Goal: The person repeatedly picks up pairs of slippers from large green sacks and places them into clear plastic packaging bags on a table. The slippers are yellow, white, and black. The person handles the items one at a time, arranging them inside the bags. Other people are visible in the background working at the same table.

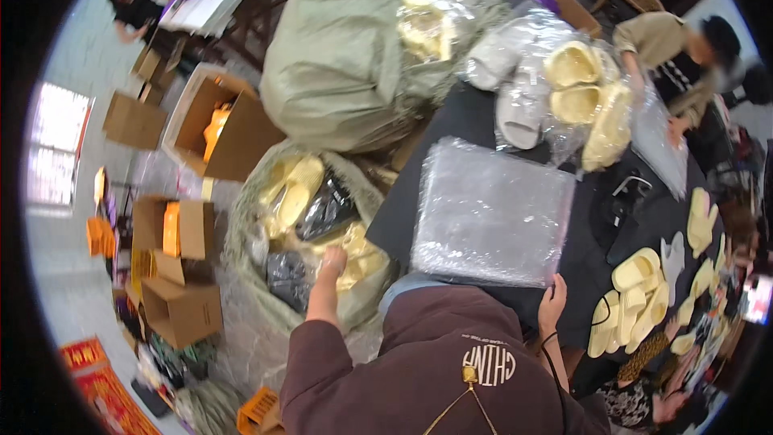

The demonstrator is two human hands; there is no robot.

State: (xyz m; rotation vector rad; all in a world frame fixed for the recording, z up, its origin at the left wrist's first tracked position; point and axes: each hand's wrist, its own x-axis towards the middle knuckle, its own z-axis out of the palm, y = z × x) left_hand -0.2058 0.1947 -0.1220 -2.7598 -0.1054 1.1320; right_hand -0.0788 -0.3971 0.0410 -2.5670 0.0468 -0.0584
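My left hand (333, 261) reaches down into an open woven sack (251, 290), its fingers curled among cream slippers (296, 192) and dark plastic-wrapped pairs (288, 275). What those fingers grip, if anything, is hidden. On the dark table (403, 208) lies a flat stack of clear plastic bags (493, 213). At the stack's near right corner is my right hand (552, 303), with its fingers extended along the edge. Bagged grey slippers (522, 105) and bagged cream slippers (576, 84) are heaped beyond the stack.
A large, full green sack (338, 56) stands behind the open one. Cardboard boxes (233, 133) line the left. Loose cream slippers (636, 298) and black straps (632, 189) lie on the table's right. Across it, a co-worker (668, 56) handles clear plastic bags (662, 145).
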